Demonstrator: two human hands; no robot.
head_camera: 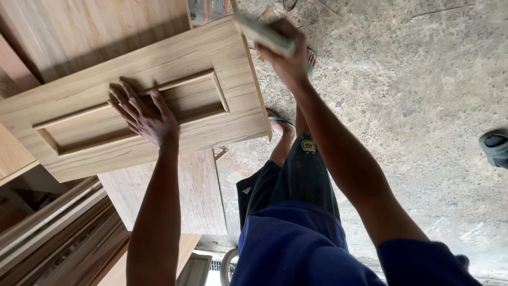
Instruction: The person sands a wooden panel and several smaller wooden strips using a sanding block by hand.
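Note:
A light wooden cabinet door (222, 58) with a recessed centre panel lies tilted on a stack of boards. My left hand (142, 112) rests flat on it, fingers spread across the recessed panel and its moulding. My right hand (288, 53) is closed around a pale sanding block (263, 33), held at the door's far right corner, against its edge. Both my arms reach forward over my legs in dark shorts.
More wood panels (174, 196) lie under and behind the door, and wooden strips (58, 233) are stacked at lower left. The concrete floor (413, 106) lies to the right. My feet in sandals (280, 124) stand beside the door. A grey shoe (495, 147) shows at the right edge.

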